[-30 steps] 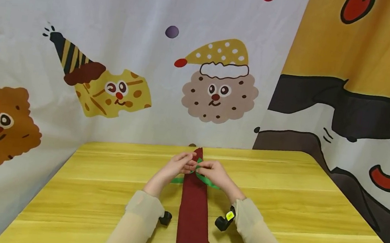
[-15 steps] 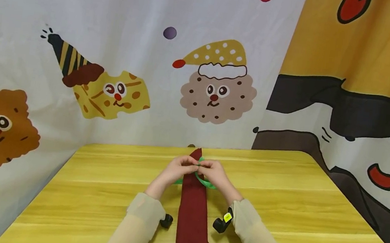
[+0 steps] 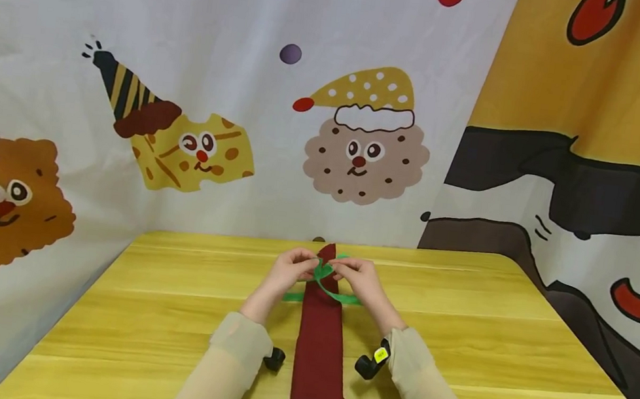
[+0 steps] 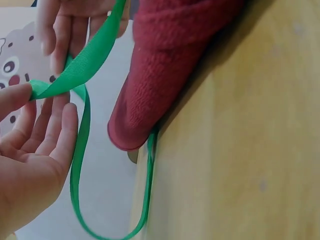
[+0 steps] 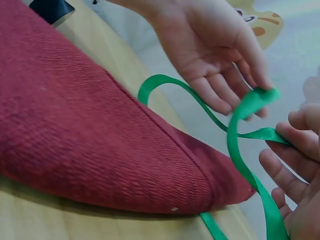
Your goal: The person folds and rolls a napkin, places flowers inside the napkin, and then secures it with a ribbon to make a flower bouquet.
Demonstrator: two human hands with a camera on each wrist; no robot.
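Note:
A long, folded dark red towel [image 3: 319,351] lies lengthwise on the table, narrowing to a point at its far end. Green ribbon [image 3: 323,271] runs beneath that end, and its two lengths rise and cross above the towel. My left hand [image 3: 284,273] pinches one length between thumb and forefinger; in the left wrist view the ribbon [image 4: 90,65] twists away from that thumb. Opposite it, my right hand [image 3: 364,282] holds the other length by the fingertips. Loose ribbon [image 5: 250,172] hangs in a curve beside the right hand [image 5: 302,190] in the right wrist view.
The wood-patterned table [image 3: 194,317] extends on both sides of the towel. Behind it hangs a white curtain [image 3: 215,29] printed with cartoon food faces. Small black wrist cameras [image 3: 370,362] sit close to the towel's sides.
Both hands were together over the towel half a second ago; now they are slightly apart, with a crossed loop of green ribbon showing between them. The towel lies as before.

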